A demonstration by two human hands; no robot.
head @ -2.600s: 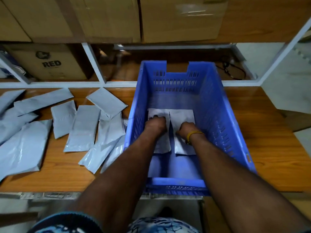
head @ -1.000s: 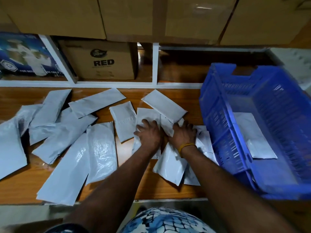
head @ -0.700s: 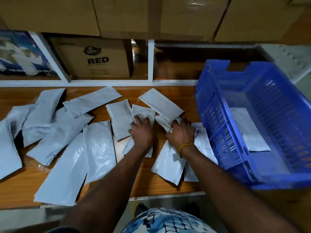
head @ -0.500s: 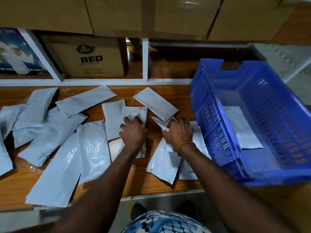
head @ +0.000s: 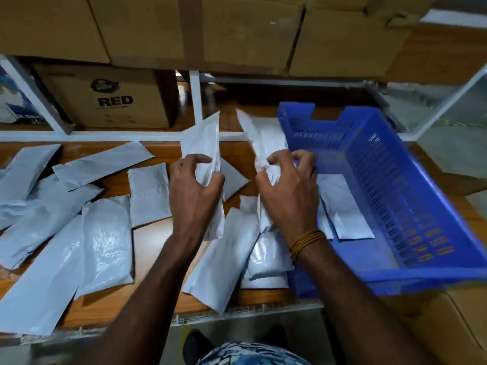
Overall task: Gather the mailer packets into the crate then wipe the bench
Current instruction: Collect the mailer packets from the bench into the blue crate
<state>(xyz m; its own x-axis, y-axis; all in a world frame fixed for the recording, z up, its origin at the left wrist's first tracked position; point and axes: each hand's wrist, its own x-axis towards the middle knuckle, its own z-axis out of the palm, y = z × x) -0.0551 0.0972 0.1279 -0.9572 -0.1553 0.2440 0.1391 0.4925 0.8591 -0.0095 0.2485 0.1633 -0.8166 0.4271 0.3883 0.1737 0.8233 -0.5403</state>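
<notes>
Left hand and right hand are each closing a grip on lifted grey plastic mailer packets, likely for the blue slatted plastic crate just beside, others littering the wooden worktop.

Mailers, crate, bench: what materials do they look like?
Mailers: thin grey plastic film, probably poly; glossy, wrinkled, floppy.
Crate: blue moulded plastic, slotted walls.
Bench: wood or wood-look laminate; orange grain, slight sheen, cannot tell which.

Glossy, crinkled grey plastic mailer packets are lying on a smooth varnished wooden bench; the blue crate is showing slotted moulded plastic.
</notes>
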